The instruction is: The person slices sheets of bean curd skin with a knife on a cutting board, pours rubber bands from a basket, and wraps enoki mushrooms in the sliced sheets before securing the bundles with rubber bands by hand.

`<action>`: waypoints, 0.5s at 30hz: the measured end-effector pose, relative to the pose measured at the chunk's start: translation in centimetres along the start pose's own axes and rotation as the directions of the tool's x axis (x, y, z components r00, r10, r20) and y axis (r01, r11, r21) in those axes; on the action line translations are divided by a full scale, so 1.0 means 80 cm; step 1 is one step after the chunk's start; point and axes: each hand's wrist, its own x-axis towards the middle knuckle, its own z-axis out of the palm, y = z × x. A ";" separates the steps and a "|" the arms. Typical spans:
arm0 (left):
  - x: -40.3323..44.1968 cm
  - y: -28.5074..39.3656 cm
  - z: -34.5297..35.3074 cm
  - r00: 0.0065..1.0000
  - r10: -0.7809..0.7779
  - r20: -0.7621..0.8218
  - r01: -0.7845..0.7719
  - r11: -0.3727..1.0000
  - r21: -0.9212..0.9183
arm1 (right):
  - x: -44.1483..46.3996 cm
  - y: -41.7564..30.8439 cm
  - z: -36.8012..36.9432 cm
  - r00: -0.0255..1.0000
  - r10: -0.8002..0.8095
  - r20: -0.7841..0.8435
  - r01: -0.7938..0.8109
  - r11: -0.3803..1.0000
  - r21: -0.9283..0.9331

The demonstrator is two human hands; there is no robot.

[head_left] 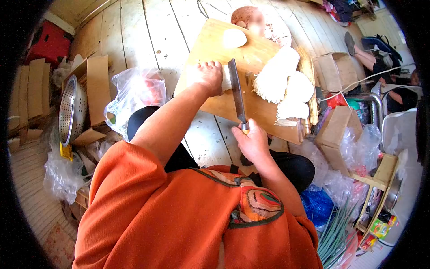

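Note:
My left hand is closed over a piece of white radish on the wooden cutting board, its fingers curled along the top. My right hand grips the wooden handle of a kitchen knife. The dark blade stands just right of the radish piece, pointing away from me. Another white radish piece lies near the far edge of the board. On the right side of the board are heaps of cut radish, thinly sliced or shredded.
A speckled basin sits beyond the board on the plank floor. To the left are a plastic bag and a metal colander. Cardboard boxes, bags and green onions crowd the right. A person's leg shows at upper right.

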 end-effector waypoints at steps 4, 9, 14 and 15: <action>0.003 -0.001 0.009 0.984 0.043 -0.174 -0.051 0.998 -0.044 | 0.002 0.008 0.003 0.989 -0.128 -0.075 0.125 0.991 -0.052; 0.000 -0.001 -0.017 0.991 0.030 0.133 -0.022 0.998 -0.062 | 0.003 0.007 0.007 0.991 -0.121 -0.063 0.119 0.992 -0.042; 0.004 0.000 -0.002 0.999 0.028 0.029 -0.026 0.998 -0.054 | 0.000 0.000 0.004 0.990 -0.127 -0.062 0.123 0.990 -0.064; 0.005 0.000 -0.002 0.999 0.027 0.028 -0.025 0.998 -0.054 | 0.000 0.000 0.005 0.990 -0.128 -0.062 0.124 0.990 -0.064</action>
